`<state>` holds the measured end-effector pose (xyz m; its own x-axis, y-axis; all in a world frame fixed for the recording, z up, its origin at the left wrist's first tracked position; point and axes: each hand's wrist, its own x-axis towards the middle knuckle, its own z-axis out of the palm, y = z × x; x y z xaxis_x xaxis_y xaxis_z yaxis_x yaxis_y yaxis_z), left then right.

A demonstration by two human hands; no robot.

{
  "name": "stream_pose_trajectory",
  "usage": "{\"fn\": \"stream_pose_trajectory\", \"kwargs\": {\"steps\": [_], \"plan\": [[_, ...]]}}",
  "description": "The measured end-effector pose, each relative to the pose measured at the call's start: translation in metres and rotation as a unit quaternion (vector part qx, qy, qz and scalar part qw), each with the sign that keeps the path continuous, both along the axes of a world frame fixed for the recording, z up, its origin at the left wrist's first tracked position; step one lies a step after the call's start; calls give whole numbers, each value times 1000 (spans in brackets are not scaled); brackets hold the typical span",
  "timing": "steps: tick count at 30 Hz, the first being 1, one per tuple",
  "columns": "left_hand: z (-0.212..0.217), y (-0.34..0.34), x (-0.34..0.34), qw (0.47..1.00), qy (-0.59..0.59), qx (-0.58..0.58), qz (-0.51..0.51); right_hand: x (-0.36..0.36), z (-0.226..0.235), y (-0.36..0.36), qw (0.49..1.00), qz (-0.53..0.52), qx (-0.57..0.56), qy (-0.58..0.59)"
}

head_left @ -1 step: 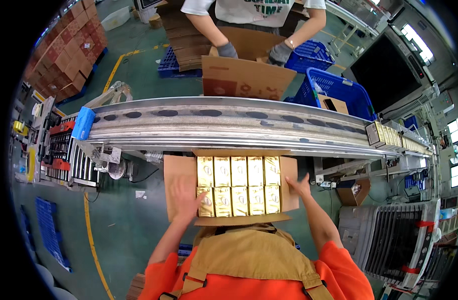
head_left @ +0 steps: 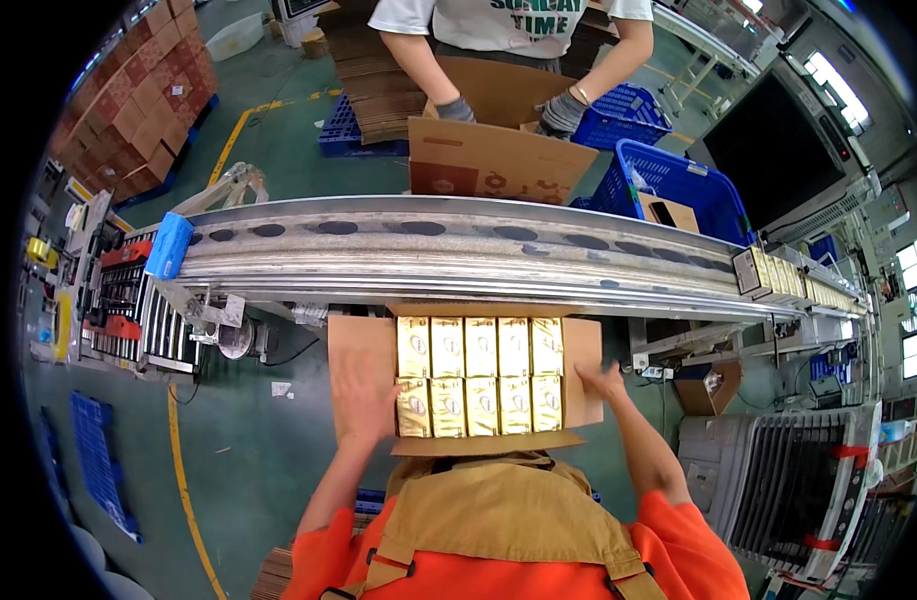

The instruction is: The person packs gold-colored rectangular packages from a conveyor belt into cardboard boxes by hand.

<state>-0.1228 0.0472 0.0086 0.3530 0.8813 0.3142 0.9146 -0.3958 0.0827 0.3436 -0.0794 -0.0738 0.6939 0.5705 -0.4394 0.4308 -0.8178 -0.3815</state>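
In front of me an open cardboard carton (head_left: 366,335) holds two rows of shiny gold packs (head_left: 481,378), set side by side. My left hand (head_left: 363,392) lies flat on the carton's left flap with its fingers stretched out. Its thumb reaches the nearest gold pack of the near row. At the right flap (head_left: 582,345) my right hand (head_left: 603,382) holds the outer edge, thumb on the inner face and fingers on the outside. The near flap (head_left: 488,443) leans out toward my body.
A metal conveyor (head_left: 458,245) crosses behind the carton, with a blue block (head_left: 169,246) at its left end and gold packs (head_left: 778,275) at its right. Beyond it, a gloved co-worker handles another carton (head_left: 498,160) beside blue baskets (head_left: 678,180). Stacked boxes (head_left: 133,110) stand far left.
My right hand has closed in around the right flap's edge, its fingers nearer the cardboard. The left hand stays on its flap. The carton and the co-worker's box have shifted slightly in view.
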Motion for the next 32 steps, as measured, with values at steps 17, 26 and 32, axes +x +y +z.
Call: {"fn": "stream_pose_trajectory", "kwargs": {"steps": [17, 26, 32], "plan": [[35, -28, 54, 804, 73, -530, -260, -130, 52, 87, 801, 599, 11, 13], [-50, -16, 44, 943, -207, -217, 142, -88, 141, 117, 768, 479, 375, -202], [-78, -68, 70, 845, -295, -379, 237, -54, 16, 2, 873, 442, 185, -91]]}}
